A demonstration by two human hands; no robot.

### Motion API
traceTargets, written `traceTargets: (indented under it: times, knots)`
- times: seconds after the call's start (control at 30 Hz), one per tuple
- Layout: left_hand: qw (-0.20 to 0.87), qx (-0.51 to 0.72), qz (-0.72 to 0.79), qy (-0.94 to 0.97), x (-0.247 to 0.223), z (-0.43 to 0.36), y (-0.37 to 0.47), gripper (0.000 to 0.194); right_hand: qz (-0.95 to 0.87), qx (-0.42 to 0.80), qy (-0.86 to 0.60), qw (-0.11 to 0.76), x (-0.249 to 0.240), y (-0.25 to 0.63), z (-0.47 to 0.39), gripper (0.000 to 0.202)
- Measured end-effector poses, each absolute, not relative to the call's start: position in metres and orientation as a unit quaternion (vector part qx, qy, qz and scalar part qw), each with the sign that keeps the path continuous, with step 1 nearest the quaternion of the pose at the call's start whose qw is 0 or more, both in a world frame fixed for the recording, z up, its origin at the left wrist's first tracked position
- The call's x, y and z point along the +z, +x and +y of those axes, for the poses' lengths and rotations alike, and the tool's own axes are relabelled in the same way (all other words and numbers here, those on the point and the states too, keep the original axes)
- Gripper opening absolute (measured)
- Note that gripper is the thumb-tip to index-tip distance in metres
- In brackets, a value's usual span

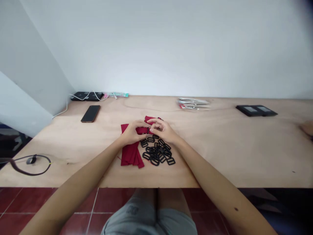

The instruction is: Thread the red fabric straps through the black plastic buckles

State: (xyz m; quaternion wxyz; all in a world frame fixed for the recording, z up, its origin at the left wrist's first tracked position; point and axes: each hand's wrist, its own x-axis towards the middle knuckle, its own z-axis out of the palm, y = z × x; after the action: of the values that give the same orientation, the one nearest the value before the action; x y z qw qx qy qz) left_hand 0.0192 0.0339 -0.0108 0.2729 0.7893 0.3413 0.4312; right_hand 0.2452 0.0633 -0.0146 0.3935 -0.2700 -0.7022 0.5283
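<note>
Both of my hands meet over the middle of the table, around a red fabric strip with a black buckle on it. My left hand grips the strip from the left, thumb below and fingers above. Close by on the right, my right hand has its fingertips pinched at the strip's end beside the buckle. More red fabric strips lie fanned under and below my left hand, and another red piece is just behind my hands. A heap of black plastic buckles lies below my right hand.
A phone lies at the left, with black boxes and a white cable behind it. Flat packets and two black boxes are toward the back right. A black cable loop rests front left. Another person's hand shows at the right edge.
</note>
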Motion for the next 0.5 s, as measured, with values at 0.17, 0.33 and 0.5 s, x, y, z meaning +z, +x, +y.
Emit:
traceTargets:
  times: [0.17,0.33,0.5]
  knots:
    - [0.274,0.435,0.335,0.790,-0.0123,0.0344,0.0190,0.032,-0.704,0.528,-0.273,0.389,-0.0186,0.2447,0.0647,0.040]
    - [0.249,0.464,0.365,0.768,-0.0121,0.0359,0.0183,0.030,-0.697,0.513,-0.267,0.424,-0.0162,0.2450,0.0679,0.037]
    - [0.244,0.474,0.350,0.770,-0.0123,0.0347,0.0205,0.028,-0.704,0.511,-0.260,0.419,-0.0146,0.2440,0.0659,0.035]
